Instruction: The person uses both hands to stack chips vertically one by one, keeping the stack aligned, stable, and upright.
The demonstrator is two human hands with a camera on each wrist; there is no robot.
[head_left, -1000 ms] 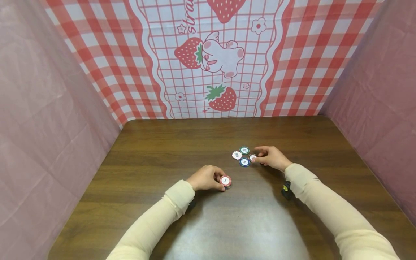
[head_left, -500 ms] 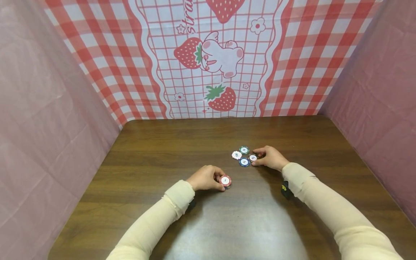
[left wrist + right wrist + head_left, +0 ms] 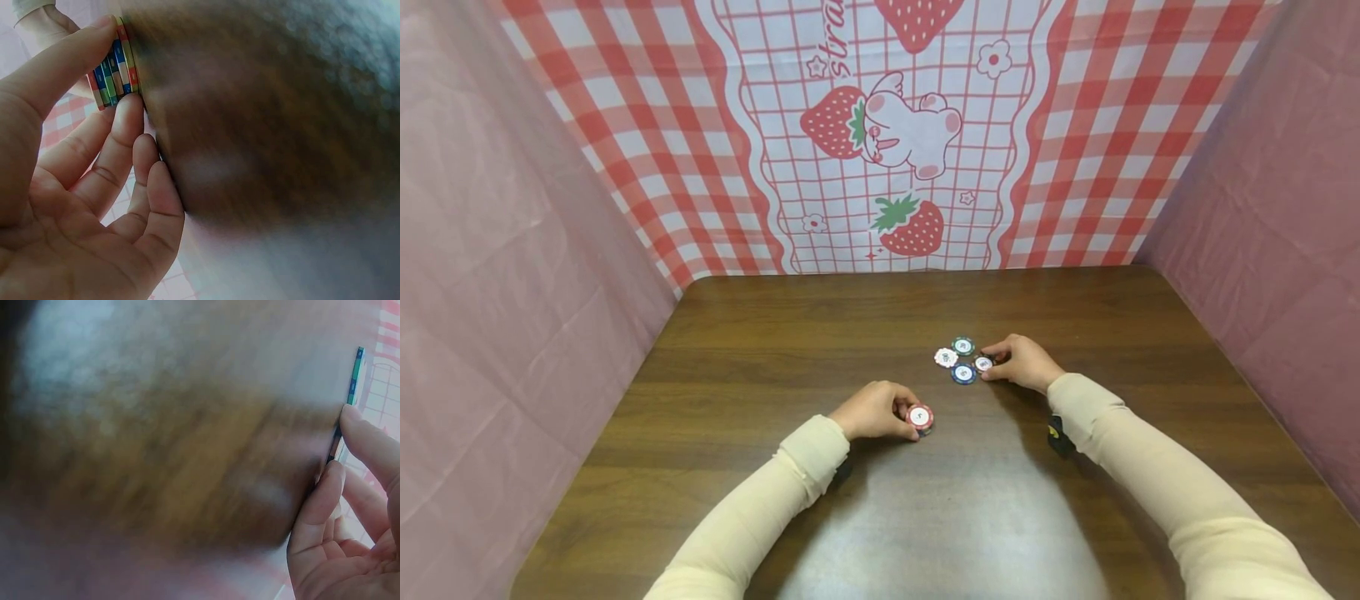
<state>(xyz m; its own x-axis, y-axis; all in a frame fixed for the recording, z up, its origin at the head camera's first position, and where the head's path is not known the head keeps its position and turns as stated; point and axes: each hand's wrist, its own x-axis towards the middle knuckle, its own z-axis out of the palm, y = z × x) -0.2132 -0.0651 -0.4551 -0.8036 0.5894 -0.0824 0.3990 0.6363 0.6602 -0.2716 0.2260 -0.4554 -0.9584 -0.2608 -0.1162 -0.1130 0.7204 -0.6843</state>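
Note:
My left hand [image 3: 876,410] grips a short stack of poker chips [image 3: 920,417] by its edge, thumb on the near side. A red-rimmed chip with a white centre lies on top. Seen edge-on in the left wrist view, the stack of poker chips [image 3: 114,69] shows red, blue and green bands. Further right, my right hand [image 3: 1026,363] pinches a dark-rimmed poker chip [image 3: 983,364] between thumb and fingers, flat at table level. Beside it lie a green-rimmed chip [image 3: 963,346], a white chip [image 3: 946,357] and a blue-rimmed chip [image 3: 963,373], grouped close together.
The brown wooden table [image 3: 775,333] carries everything. A red and white checked strawberry cloth [image 3: 880,208] hangs behind its far edge. Pink cloth walls [image 3: 512,292] stand at left and right.
My right hand has shifted slightly left, and its thumb and fingers have settled around the dark-rimmed chip's edge. My left hand and its stack have stayed put.

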